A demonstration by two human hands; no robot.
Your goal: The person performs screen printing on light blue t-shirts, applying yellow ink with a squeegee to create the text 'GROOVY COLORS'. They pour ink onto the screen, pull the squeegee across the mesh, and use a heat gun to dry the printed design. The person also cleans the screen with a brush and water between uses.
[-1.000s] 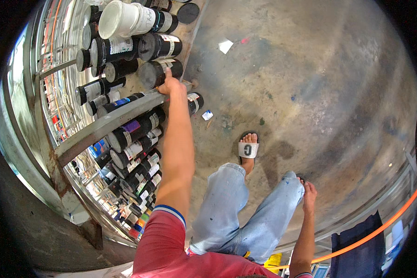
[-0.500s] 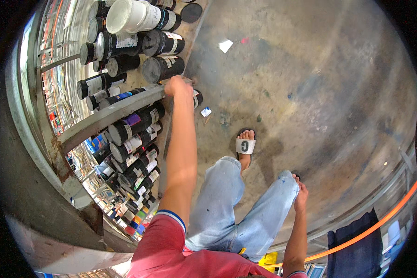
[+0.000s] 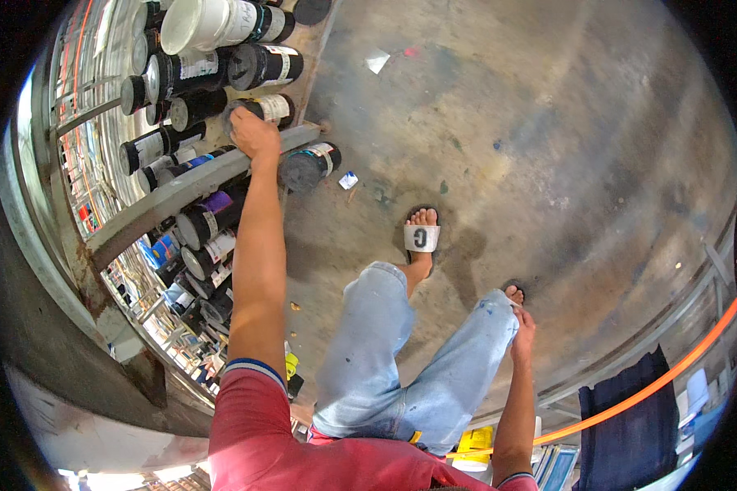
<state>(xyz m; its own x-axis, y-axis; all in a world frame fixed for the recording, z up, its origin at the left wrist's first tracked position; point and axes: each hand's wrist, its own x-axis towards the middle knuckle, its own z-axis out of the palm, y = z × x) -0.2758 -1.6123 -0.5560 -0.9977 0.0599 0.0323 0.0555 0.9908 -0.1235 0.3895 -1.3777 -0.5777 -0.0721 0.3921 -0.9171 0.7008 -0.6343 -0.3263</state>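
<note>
On my feed, L hand (image 3: 255,135) is at the lid end of a black jar (image 3: 276,108), approx 11 o'clock; fingers curled, but can't tell if gripping or just touching. R hand (image 3: 523,334) is at 4 o'clock by the knee of the jeans (image 3: 467,352); grip unclear too.

Risks IMO: wrist overlaps the metal rail (image 3: 180,190) in my view, so a low lift could snag jar or knuckles. Hold prob. only near the lid, so slip poss. if it's dusty. Neighbour jar (image 3: 264,65) at its 12 o'clock sits close, could get bumped; ditto the 2nd jar (image 3: 307,168) at its 5.

Looks: cylindrical, black, pale label, prob. upright; lid mostly hidden by hand.
</note>
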